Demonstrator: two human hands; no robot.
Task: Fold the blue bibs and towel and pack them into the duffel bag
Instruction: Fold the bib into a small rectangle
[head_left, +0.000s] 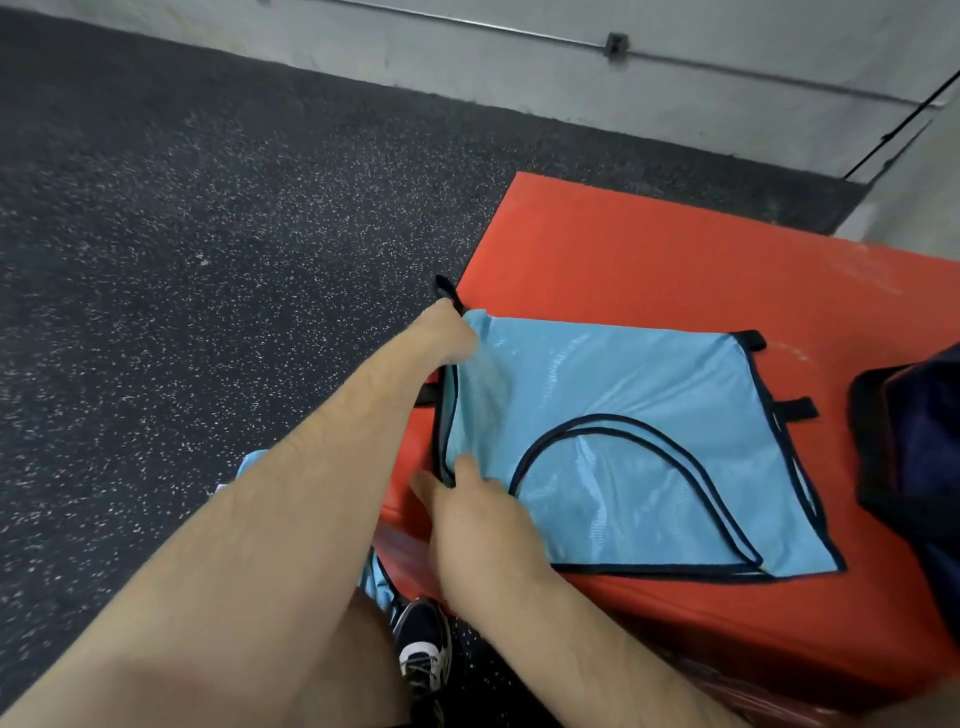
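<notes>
A light blue mesh bib (623, 415) with black trim and black side straps lies spread on the red padded box (675, 260). My left hand (449, 332) grips the bib's far left corner. My right hand (467, 509) pinches the bib's near left edge between thumb and fingers. A dark navy duffel bag (914, 457) sits on the box at the right edge, partly cut off by the frame. More light blue fabric (376, 584) hangs below my arms beside the box, mostly hidden.
The box stands on black speckled rubber flooring (182, 234), with a grey wall (571, 62) behind. My shoe (423, 644) is on the floor at the box's near left corner.
</notes>
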